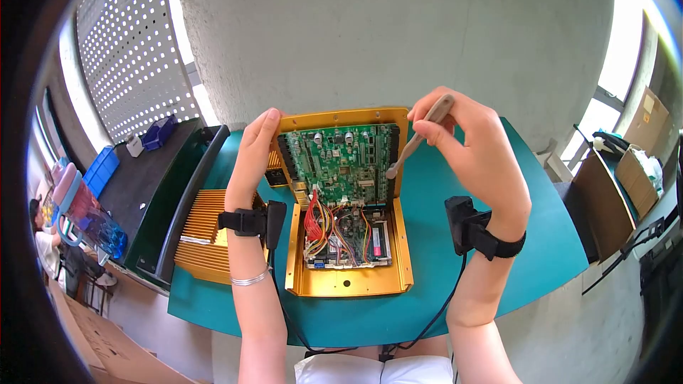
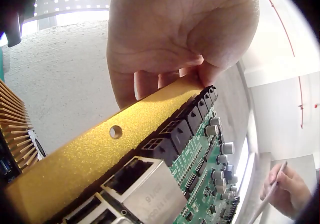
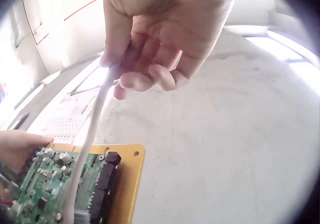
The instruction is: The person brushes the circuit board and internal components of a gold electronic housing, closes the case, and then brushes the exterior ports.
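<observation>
A gold metal case [image 1: 348,284] lies opened on the table, its lid panel [image 1: 341,118] tilted up at the back. A green circuit board [image 1: 338,163] is fixed to the panel's inner face. My left hand [image 1: 257,149] grips the panel's upper left edge, fingers behind and thumb along the rim [image 2: 182,44]. Between thumb and fingers, my right hand [image 1: 473,139] pinches a beige toothbrush [image 1: 413,144]. Its bristle head [image 3: 80,217] overlaps the board's right side, by the dark connectors [image 3: 104,179]. Red and multicoloured wires [image 1: 313,220] run from the board down into the case.
A gold finned heat-sink block [image 1: 203,227] stands left on the green table [image 1: 541,220]. Beyond it are a dark side table [image 1: 131,185] with blue bins [image 1: 103,171] and a bottle [image 1: 92,213]. A grey wall rises behind. Black cables [image 1: 445,306] hang from both wrist cameras.
</observation>
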A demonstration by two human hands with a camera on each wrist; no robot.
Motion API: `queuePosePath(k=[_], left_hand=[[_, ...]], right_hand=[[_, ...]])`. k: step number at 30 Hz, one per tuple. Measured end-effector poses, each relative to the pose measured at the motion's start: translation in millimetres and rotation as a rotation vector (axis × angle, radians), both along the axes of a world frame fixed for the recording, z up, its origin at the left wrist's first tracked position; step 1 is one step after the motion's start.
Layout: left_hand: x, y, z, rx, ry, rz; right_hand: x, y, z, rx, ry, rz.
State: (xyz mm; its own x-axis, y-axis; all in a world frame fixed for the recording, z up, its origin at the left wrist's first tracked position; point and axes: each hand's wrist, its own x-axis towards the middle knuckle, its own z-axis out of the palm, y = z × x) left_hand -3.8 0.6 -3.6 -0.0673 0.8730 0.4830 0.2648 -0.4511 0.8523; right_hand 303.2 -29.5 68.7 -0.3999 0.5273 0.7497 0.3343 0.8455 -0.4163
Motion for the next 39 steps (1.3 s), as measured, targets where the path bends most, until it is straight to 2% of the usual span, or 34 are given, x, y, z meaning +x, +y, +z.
queuePosePath(k=[2, 3, 5, 10, 12, 13, 15, 16, 18, 19, 21, 29, 33, 37, 39], left_hand=[[5, -4, 3, 0.01, -0.004, 0.005], [6, -4, 3, 0.011, -0.005, 0.005], [6, -4, 4, 0.047, 0.011, 0.017], [7, -5, 4, 0.043, 0.044, 0.077], [7, -5, 4, 0.045, 0.046, 0.09], [7, -5, 4, 0.045, 0.044, 0.087], [6, -4, 4, 0.046, 0.043, 0.085], [3, -3, 3, 0.046, 0.052, 0.067], [2, -1, 1, 0.048, 0.064, 0.046], [2, 0, 1, 0.06, 0.042, 0.026], [3, 0, 1, 0.074, 0.022, 0.004], [10, -7, 8, 0.051, 0.026, 0.062], [1, 4, -1, 0.081, 0.007, 0.005], [10, -7, 7, 0.044, 0.032, 0.069], [9, -7, 7, 0.045, 0.031, 0.066]], right_hand=[[3, -2, 1, -0.165, 0.14, 0.03], [4, -3, 2, -0.164, 0.139, 0.03], [6, -6, 4, -0.154, 0.338, 0.06], [10, 1, 4, 0.029, 0.518, 0.119], [12, 6, 5, 0.252, 0.543, -0.03], [14, 4, 5, 0.256, 0.543, -0.029], [15, -3, 6, 0.105, 0.582, 0.025], [16, -4, 7, 0.107, 0.582, 0.025], [16, -6, 8, -0.17, 0.547, 0.098], [16, -5, 7, -0.169, 0.549, 0.096], [13, 0, 5, -0.384, 0.345, 0.151], [-5, 21, -15, -0.634, -0.085, 0.189], [-15, 26, -21, -0.57, -0.058, 0.14], [-15, 26, -18, -0.519, 0.031, 0.072], [-12, 23, -14, -0.426, 0.16, -0.056]])
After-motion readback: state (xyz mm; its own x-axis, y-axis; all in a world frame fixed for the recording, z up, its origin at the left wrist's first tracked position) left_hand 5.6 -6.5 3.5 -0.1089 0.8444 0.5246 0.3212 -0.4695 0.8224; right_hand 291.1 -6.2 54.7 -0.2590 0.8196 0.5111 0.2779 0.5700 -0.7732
